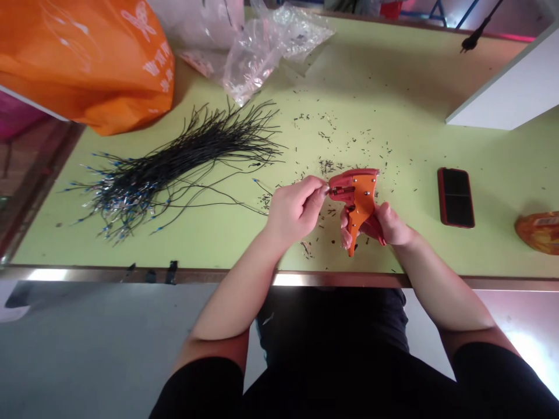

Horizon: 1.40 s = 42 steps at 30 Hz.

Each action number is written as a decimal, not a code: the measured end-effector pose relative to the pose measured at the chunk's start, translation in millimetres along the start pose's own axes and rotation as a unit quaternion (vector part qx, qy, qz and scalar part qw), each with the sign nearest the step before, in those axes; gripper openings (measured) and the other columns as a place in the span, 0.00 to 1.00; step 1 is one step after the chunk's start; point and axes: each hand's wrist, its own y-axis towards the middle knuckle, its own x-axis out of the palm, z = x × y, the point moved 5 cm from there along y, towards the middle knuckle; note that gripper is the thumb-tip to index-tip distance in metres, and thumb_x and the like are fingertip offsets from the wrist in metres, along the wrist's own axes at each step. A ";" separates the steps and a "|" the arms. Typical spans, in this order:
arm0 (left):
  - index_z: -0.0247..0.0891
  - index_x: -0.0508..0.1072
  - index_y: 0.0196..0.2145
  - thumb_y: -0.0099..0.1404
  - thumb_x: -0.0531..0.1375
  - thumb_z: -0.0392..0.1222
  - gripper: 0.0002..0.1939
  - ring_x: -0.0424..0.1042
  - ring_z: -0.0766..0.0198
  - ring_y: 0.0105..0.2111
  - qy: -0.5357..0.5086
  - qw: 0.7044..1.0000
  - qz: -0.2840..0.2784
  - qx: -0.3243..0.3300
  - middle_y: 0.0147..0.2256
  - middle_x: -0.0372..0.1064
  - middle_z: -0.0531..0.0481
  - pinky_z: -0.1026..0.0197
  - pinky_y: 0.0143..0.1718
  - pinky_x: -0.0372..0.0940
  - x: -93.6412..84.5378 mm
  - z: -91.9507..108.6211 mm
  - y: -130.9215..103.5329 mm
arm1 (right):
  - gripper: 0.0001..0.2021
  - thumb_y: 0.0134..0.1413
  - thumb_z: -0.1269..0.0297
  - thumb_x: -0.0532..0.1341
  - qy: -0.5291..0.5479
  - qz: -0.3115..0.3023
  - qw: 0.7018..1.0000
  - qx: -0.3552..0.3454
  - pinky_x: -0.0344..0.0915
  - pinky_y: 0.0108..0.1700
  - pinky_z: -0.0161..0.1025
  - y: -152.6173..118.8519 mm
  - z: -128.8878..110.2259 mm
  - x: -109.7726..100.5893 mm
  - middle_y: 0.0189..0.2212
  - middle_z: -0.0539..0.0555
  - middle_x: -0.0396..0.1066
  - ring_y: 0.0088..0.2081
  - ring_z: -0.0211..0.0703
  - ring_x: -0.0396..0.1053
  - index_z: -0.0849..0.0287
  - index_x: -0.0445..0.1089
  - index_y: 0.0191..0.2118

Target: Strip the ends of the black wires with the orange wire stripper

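My right hand (391,224) is wrapped round the handles of an orange and red wire stripper (363,198), whose jaws point left. Pinched between the thumb and fingers of my left hand (297,206) is a thin black wire (262,187), its held end at the stripper's jaws. How far the end reaches into the jaws is hidden by the fingertips. A blue tip shows on a wire end left of this hand. Farther left lies a big bundle of black wires (183,152), many with blue tips at their left ends.
Small black offcuts (326,167) are scattered over the green tabletop (419,244). An orange bag (109,70) and clear plastic bags (257,52) stand at the back left. To the right are a phone (456,198), an orange container (539,231) and a white panel (506,87). A black plug (474,39) hangs behind.
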 end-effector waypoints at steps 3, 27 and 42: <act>0.41 0.69 0.37 0.83 0.52 0.44 0.14 0.61 0.70 0.19 0.007 1.000 -0.018 0.015 0.21 0.63 0.59 0.64 0.23 0.54 -1.0 -0.6 -0.1 | 0.39 0.68 0.24 0.53 -0.009 0.008 1.000 -0.003 0.81 0.40 0.41 -0.1 -0.2 -0.9 0.36 0.57 0.81 0.38 0.46 0.83 0.60 0.75 0.52; 0.42 0.66 0.38 0.85 0.46 0.46 0.17 0.63 0.69 0.19 0.051 0.997 -0.032 0.044 0.21 0.64 0.58 0.62 0.24 0.52 3.7 -5.6 -3.2 | 0.31 0.68 0.29 0.59 -0.031 0.154 0.987 -0.040 0.71 0.22 0.38 4.8 8.3 8.5 0.18 0.46 0.69 0.18 0.40 0.68 0.55 0.72 0.35; 0.41 0.73 0.41 0.85 0.49 0.52 0.20 0.57 0.71 0.17 0.050 0.991 0.118 -0.049 0.21 0.65 0.58 0.63 0.22 0.54 -9.4 -20.8 -5.9 | 0.29 0.62 0.26 0.61 -0.026 0.360 0.905 -0.226 0.77 0.33 0.52 -17.9 -47.4 -19.1 0.25 0.49 0.68 0.26 0.49 0.71 0.49 0.73 0.36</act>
